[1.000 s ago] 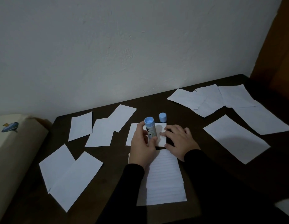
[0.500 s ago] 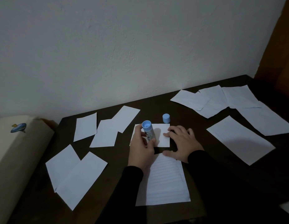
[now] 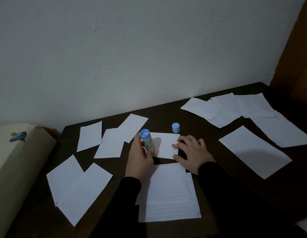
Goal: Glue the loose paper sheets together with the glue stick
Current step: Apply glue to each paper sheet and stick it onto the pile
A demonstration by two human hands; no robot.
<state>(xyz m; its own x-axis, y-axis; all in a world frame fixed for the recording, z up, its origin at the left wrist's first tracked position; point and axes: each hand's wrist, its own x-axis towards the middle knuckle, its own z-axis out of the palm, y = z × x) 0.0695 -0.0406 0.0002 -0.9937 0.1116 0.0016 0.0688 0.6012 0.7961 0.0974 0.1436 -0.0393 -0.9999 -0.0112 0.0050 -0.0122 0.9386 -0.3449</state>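
Note:
My left hand [image 3: 140, 157] grips an uncapped blue glue stick [image 3: 146, 140], its open end tilted up toward me, at the left edge of a small white sheet [image 3: 164, 145]. My right hand [image 3: 192, 152] lies with fingers spread, its fingertips pressing that sheet's right edge. The stick's blue cap [image 3: 175, 127] stands on the dark table [image 3: 209, 138] just behind the sheet. A stack of lined sheets [image 3: 169, 194] lies in front of me, between my forearms.
Loose white sheets lie scattered: several at the left [image 3: 77, 188] and back left [image 3: 111, 143], several overlapping at the back right [image 3: 224, 110], one large at the right [image 3: 254, 152]. A cream cushion [image 3: 13, 162] borders the table's left edge. A white wall stands behind.
The small sheet now lies apart from the lined stack, a dark gap of table between them. My hands stay on it, the left one still holding the glue stick.

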